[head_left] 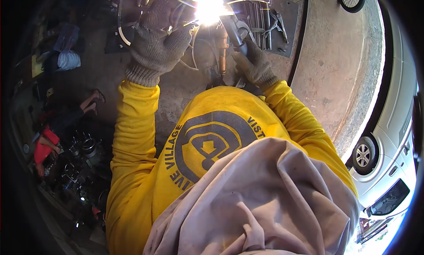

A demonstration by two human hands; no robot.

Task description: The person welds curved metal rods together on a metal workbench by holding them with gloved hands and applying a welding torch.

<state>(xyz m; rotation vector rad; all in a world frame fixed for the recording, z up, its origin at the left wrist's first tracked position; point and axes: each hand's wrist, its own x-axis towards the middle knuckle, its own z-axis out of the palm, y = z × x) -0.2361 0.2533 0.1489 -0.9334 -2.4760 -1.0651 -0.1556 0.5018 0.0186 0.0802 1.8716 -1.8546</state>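
1. One fierce white glare [208, 8] at the far middle, sparks around it: welding looks under way, not finished!
2. How much is done or left? Can't tell; the joint is drowned in light.
3. Right hand [257, 65], gloved, fingers wrapped around the grey tool [238, 39], just right of the glare; it's smooth, tubular, slanting toward the light.
4. Left hand [159, 49], gloved, near the glare's left side; its finger grip can't be made out.
5. Far right, thin straight metal rods [258, 24].
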